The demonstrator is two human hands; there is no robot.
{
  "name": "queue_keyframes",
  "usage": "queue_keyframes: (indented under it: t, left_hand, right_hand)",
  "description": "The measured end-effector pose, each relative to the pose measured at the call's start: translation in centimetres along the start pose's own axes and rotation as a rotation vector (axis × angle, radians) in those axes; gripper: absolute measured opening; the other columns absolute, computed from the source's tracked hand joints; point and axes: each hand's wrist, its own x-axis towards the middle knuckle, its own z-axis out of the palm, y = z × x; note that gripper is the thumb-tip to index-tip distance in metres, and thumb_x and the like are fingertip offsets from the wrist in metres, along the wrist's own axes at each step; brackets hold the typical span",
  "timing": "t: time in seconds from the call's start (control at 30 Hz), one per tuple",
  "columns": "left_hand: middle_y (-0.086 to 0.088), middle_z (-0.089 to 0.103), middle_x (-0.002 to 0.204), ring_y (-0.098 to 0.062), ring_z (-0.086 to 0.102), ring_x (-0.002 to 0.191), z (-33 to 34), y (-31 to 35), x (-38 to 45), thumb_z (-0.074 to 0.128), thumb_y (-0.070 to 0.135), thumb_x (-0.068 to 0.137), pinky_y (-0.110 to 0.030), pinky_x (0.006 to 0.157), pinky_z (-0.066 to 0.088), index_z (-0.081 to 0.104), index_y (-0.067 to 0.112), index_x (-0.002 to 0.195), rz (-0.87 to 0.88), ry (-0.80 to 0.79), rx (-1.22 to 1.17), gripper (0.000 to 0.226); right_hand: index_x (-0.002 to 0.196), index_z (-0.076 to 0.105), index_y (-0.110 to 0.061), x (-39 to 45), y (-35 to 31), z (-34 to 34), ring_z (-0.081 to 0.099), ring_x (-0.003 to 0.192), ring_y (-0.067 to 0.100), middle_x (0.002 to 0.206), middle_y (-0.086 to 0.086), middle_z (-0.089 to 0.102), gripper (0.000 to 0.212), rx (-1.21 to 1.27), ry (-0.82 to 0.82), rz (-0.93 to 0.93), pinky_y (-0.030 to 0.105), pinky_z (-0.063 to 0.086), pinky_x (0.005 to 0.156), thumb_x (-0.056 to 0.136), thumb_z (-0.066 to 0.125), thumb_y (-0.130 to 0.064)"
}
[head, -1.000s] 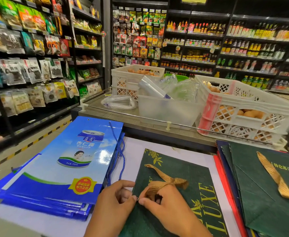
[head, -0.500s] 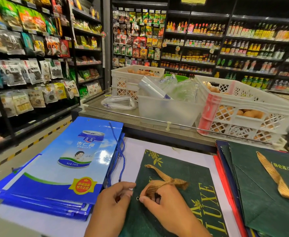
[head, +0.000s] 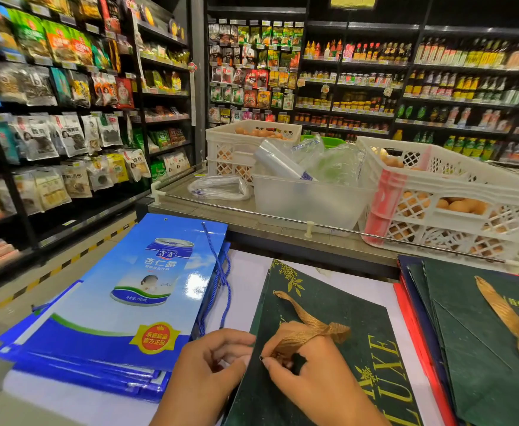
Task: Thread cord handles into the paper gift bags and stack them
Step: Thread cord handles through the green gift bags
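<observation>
Fingertips of the right hand (head: 319,373) pinch the gold cord (head: 309,322) at a small hole in the flat dark green bag (head: 338,315), wrist low on the paper, while the left hand (head: 212,364) curls round that bag's left edge. Two gold cords show, second one (head: 504,315) lying on the green stack (head: 482,348) far right. Blue bag pile (head: 122,302) sits left, plus two egg crates (head: 455,192) behind.

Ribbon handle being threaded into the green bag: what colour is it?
Gold, with a ribbed weave; the ribbon handle shows in the head view, pinched by the right hand.
</observation>
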Motion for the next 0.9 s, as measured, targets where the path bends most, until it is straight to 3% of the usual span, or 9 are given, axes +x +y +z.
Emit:
queue_keyframes:
  t: [0.17,0.27,0.4,0.53,0.63,0.77,0.9]
  left_hand:
    - [-0.01,0.079,0.082,-0.026,0.076,0.087,-0.1,-0.1,0.2,0.079,-0.007,0.082,-0.037,0.083,0.064,0.079,0.018,0.097,-0.04,-0.009,0.048,0.03]
    - [-0.007,0.077,0.08,-0.018,0.073,0.083,0.0,0.0,0.4,0.078,-0.009,0.081,-0.023,0.074,0.062,0.077,0.019,0.093,-0.044,-0.018,0.13,0.031]
    - [-0.003,0.074,0.076,-0.013,0.07,0.076,0.1,0.1,0.4,0.076,-0.008,0.082,-0.02,0.069,0.058,0.076,0.024,0.084,-0.061,-0.022,0.194,0.032]
    - [0.006,0.074,0.08,-0.005,0.07,0.083,0.2,0.1,0.3,0.077,0.005,0.086,-0.019,0.073,0.059,0.074,0.029,0.084,-0.033,-0.037,0.294,0.024]
    - [0.009,0.074,0.084,-0.009,0.07,0.084,0.2,0.3,0.2,0.078,0.009,0.087,-0.022,0.08,0.061,0.073,0.029,0.087,-0.013,-0.05,0.321,0.02]
    - [0.009,0.074,0.088,-0.012,0.068,0.089,0.2,0.6,0.1,0.077,0.015,0.089,-0.019,0.078,0.058,0.071,0.032,0.085,-0.003,-0.04,0.372,0.018]
    - [0.018,0.07,0.079,-0.006,0.066,0.086,0.1,0.5,0.1,0.072,0.015,0.093,-0.014,0.078,0.057,0.073,0.034,0.081,0.032,-0.051,0.395,0.023]
  right_hand:
    - [0.09,0.076,-0.037,0.1,-0.1,-0.1,0.065,0.093,0.004,0.095,-0.019,0.069,0.003,0.049,-0.028,0.041,0.021,0.054,0.083,0.089,0.075,-0.034]
    - [0.095,0.075,-0.038,0.0,-0.3,-0.3,0.066,0.098,-0.001,0.097,-0.024,0.071,0.006,0.088,-0.051,0.11,0.018,0.054,0.087,0.089,0.076,-0.036]
    - [0.094,0.075,-0.038,-0.2,0.1,-0.7,0.068,0.096,0.003,0.095,-0.02,0.072,0.008,0.115,-0.076,0.135,0.024,0.056,0.091,0.09,0.073,-0.033]
    - [0.091,0.077,-0.035,-0.2,0.4,-0.7,0.068,0.093,0.006,0.09,-0.019,0.073,0.005,0.069,-0.096,0.152,0.027,0.058,0.086,0.091,0.072,-0.036]
    - [0.091,0.077,-0.034,-0.1,0.4,-0.4,0.068,0.093,0.006,0.091,-0.018,0.073,0.009,0.06,-0.11,0.165,0.028,0.058,0.085,0.09,0.071,-0.04]
    - [0.089,0.077,-0.033,0.0,0.8,0.0,0.068,0.089,0.015,0.09,-0.01,0.073,0.015,0.059,-0.113,0.171,0.037,0.059,0.082,0.086,0.071,-0.046]
    - [0.092,0.078,-0.036,-0.1,1.2,0.1,0.07,0.094,0.006,0.095,-0.013,0.075,0.018,0.124,-0.062,0.218,0.032,0.059,0.088,0.084,0.075,-0.051]
